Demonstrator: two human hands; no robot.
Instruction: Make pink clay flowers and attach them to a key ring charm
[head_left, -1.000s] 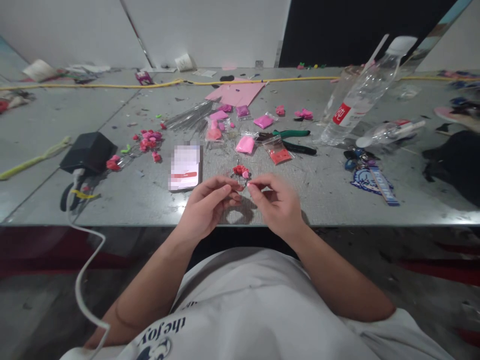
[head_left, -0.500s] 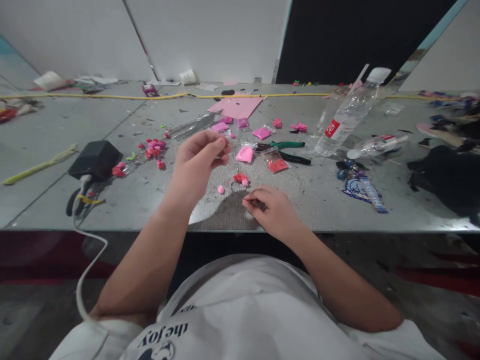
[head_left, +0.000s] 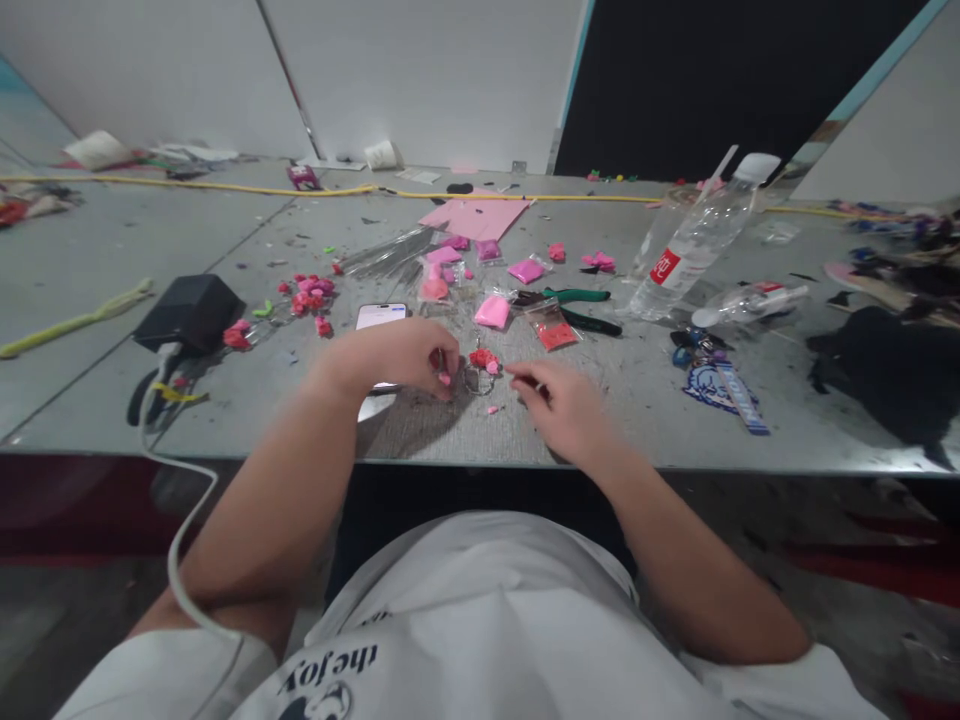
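My left hand (head_left: 412,355) is low over the table, its thumb and fingers closed on a small pink clay ball (head_left: 444,379). A red clay cluster with a pink bit on it (head_left: 484,358) lies between my two hands, with a thin metal ring (head_left: 478,382) just below it. My right hand (head_left: 562,400) is to the right of the cluster, thumb and forefinger pinched together; anything between them is too small to make out. A tiny pink clay piece (head_left: 493,410) lies on the table between my hands. A lit phone (head_left: 381,316) is partly hidden behind my left hand.
Bags of pink clay (head_left: 492,311) and red clay (head_left: 555,334) lie ahead, beside green-handled pliers (head_left: 577,296). A water bottle (head_left: 697,245) stands at right. A black adapter (head_left: 187,318) with a white cable and several red-pink clay pieces (head_left: 309,293) are at left.
My left hand has come down to the table and closed on the pink ball. My right hand has shifted slightly right. The phone and the tiny pink piece now show.
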